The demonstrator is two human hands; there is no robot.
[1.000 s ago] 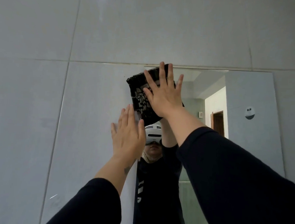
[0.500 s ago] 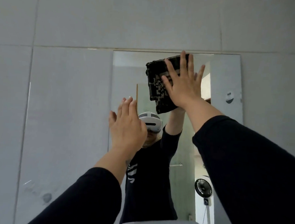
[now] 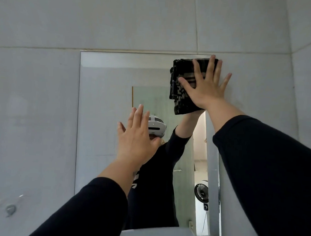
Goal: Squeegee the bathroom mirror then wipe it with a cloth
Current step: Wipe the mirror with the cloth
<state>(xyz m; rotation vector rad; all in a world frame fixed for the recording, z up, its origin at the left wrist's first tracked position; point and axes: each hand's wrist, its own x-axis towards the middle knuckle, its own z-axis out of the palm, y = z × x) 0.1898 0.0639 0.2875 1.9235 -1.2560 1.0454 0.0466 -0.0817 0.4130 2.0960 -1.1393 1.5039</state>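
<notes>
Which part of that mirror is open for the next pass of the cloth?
Free glass runs from the mirror's left edge to the left hand, and along the top strip left of the cloth. The top right corner is crowded by the right hand.

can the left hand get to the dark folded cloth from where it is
Probably yes. The left hand is raised, open and empty, lower left of the dark folded cloth, with only bare mirror glass between them. The right hand presses the cloth flat, though.
</notes>
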